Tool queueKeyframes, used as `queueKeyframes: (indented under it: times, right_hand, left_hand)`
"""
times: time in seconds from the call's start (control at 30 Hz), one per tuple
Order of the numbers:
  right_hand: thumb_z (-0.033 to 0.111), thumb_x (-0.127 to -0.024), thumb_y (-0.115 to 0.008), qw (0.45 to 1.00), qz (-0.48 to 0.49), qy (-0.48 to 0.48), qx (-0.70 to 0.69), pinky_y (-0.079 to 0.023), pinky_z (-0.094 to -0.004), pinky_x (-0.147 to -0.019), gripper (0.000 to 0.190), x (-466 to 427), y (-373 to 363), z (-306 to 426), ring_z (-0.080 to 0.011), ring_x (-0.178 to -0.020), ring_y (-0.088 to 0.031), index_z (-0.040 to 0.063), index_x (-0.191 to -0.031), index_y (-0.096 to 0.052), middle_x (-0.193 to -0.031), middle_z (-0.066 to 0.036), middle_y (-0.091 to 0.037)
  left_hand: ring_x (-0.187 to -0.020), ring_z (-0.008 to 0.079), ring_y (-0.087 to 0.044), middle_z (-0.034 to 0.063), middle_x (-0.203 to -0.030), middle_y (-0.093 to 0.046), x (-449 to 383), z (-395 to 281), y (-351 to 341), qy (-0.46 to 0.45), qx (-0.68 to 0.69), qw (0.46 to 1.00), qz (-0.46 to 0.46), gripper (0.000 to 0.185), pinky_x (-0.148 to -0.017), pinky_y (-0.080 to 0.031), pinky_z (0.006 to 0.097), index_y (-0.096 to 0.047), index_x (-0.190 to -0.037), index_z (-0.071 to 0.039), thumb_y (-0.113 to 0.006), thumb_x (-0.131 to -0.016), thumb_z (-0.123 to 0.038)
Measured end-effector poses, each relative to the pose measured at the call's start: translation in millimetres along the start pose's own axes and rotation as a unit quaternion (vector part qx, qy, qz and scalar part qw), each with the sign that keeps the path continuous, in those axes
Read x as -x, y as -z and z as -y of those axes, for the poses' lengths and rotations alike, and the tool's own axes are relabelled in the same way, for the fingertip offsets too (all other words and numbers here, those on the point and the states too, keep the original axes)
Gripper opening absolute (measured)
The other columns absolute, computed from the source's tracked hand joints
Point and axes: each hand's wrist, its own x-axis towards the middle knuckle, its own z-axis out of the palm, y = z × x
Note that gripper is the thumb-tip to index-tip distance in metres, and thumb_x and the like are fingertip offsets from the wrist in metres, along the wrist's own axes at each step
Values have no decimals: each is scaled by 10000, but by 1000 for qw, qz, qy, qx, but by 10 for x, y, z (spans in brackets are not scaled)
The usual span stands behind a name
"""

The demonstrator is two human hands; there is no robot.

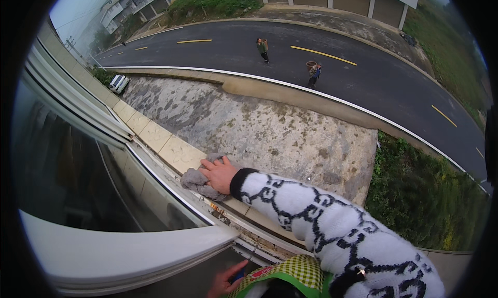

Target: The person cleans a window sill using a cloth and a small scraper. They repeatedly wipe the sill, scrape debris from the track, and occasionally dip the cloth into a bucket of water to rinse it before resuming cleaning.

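My right hand (221, 175), in a white knitted sleeve with a black pattern, presses a grey cloth (199, 183) onto the outer window ledge of cream tiles (181, 152). The cloth bunches out on the left of the fingers and reaches over the edge of the window track. Lower down, by the checked apron (297, 268) with green trim, my left hand (229, 280) is partly in view with a finger extended. Something blue shows beside its fingers; whether it is held cannot be told. The window track (258, 239) is dirty and rust-stained.
A white-framed window sash (128, 251) stands at the left. Beyond the ledge is a drop to a concrete yard (280, 142), with shrubs (420, 196) at the right. Two people with back baskets, one in green (262, 50) and another (314, 74), are on the road (233, 52).
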Motion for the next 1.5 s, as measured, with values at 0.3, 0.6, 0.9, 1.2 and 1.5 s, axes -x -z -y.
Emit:
queueKeyframes:
  times: [0.3,0.6,0.9,1.2,1.5]
  right_hand:
    - [212,-816,-628,992,-22,-87,-83,-510,-443,-811,505,-437,-173,-78,-394,-1007,-557,60,-1270,-468,-1377,-204,-398]
    - [134,-772,-641,995,13,-8,-102,-511,-431,-843,560,1083,244,-267,-361,-1034,-551,43,-1296,-466,-1474,-106,-353]
    - [164,-744,-663,998,47,34,35,-388,-444,-953,638,1895,570,-50,-298,-1066,-533,44,-1335,-454,-1466,-135,-371]
    - [176,-815,-617,997,8,-60,-46,-479,-481,-860,525,-176,15,-63,-405,-1068,-537,121,-1312,-459,-1413,-201,-369]
    - [197,-912,-411,942,59,-325,56,-500,-485,-830,283,460,488,-1388,-396,-951,-637,14,-1047,-579,-980,-241,-661]
  left_hand:
    - [-893,187,-597,89,-1171,-602,155,422,42,68,56,996,-5,658,-853,-490,315,-291,-1456,-137,-642,-899,-145]
    - [-977,142,-576,71,-1131,-608,-5,-70,62,63,34,997,18,569,-898,-459,288,-371,-1439,-105,-601,-920,-73]
    - [-890,101,-579,44,-1036,-636,-106,-344,24,3,2,1000,23,505,-831,-466,256,-473,-1404,-172,-617,-921,-161]
    - [-1289,188,-458,91,-1416,-484,-71,-218,119,5,13,999,48,524,-1057,-346,316,-423,-1429,-131,-591,-933,-140]
    - [-980,91,-560,52,-1134,-611,194,-174,40,46,71,995,-45,519,-885,-443,246,-449,-1409,-86,-620,-920,-100]
